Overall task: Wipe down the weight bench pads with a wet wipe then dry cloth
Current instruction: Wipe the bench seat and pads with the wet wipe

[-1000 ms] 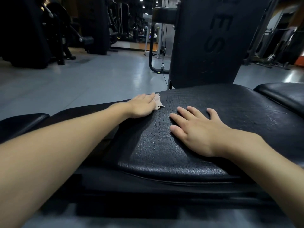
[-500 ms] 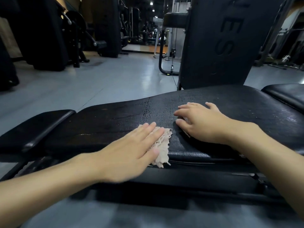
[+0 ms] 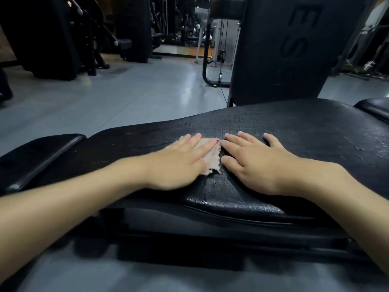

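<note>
Reaching in from the lower corners, two bare forearms meet over a black bench whose dark frame (image 3: 189,234) shows beneath the near edge. The left hand (image 3: 179,163) lies flat, fingers straight and close together, pressing a pale pinkish cloth (image 3: 211,157) with ragged edges down onto the bench pad (image 3: 294,133). Most of the cloth is hidden under the palm, and only its right part and a small corner past the fingertips show. The right hand (image 3: 259,163) also lies flat on the pad just beside the cloth, fingers straight and slightly spread, thumb out to the right, holding nothing; its index fingertip sits right against the cloth's edge. The pad's black cover is cracked and textured, and it glistens towards the right side. A smaller pad (image 3: 37,154) sits lower at the left end, and a third pad (image 3: 374,108) peeks in at the far right. Beyond the bench stretches a grey floor (image 3: 126,98). An upright panel (image 3: 284,49), dark and embossed with large letters, rises just behind the pad. Farther back stand a cable machine (image 3: 207,60) and other dark machines (image 3: 52,39) in a dim room.
</note>
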`<state>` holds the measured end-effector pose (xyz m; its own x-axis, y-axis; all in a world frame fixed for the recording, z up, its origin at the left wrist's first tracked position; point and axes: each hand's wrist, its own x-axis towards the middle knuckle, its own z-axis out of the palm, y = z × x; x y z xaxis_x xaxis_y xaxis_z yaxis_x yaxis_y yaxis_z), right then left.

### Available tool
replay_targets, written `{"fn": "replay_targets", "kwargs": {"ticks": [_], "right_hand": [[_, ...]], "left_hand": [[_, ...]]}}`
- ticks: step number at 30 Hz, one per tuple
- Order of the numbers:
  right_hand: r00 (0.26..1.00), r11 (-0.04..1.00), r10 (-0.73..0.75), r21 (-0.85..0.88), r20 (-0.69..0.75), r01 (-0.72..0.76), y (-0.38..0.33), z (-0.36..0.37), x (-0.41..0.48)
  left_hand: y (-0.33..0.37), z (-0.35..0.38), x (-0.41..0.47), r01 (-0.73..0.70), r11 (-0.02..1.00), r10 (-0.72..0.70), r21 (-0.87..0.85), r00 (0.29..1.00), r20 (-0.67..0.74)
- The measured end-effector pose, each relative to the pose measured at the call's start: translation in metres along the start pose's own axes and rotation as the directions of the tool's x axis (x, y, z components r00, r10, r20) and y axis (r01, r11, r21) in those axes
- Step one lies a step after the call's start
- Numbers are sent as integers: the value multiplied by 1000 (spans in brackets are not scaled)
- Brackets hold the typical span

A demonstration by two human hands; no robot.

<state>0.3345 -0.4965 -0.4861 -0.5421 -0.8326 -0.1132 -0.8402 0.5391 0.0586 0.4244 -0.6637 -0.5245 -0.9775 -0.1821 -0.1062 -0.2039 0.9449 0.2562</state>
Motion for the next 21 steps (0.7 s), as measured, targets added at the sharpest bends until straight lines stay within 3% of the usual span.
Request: {"fn": "replay_targets", "kwargs": {"ticks": [6, 11, 16, 21], "right_hand": [[1000, 999, 10, -31, -13, -10, 1, 6, 2], [999, 1000, 3, -22, -40, -4, 3, 9, 3], [999, 1000, -2, -15, -43, 2, 5, 11, 4], [999, 1000, 2, 0, -36, -2, 3, 7, 2]], "left_hand": [[-41, -20, 115, 137, 990, -137, -37, 991, 4], [-56, -27, 147, 224, 973, -226, -61, 974, -27], [-44, -21, 115, 196, 977, -198, -80, 980, -24], [-35, -4, 41, 78, 996, -79, -35, 997, -3]]}}
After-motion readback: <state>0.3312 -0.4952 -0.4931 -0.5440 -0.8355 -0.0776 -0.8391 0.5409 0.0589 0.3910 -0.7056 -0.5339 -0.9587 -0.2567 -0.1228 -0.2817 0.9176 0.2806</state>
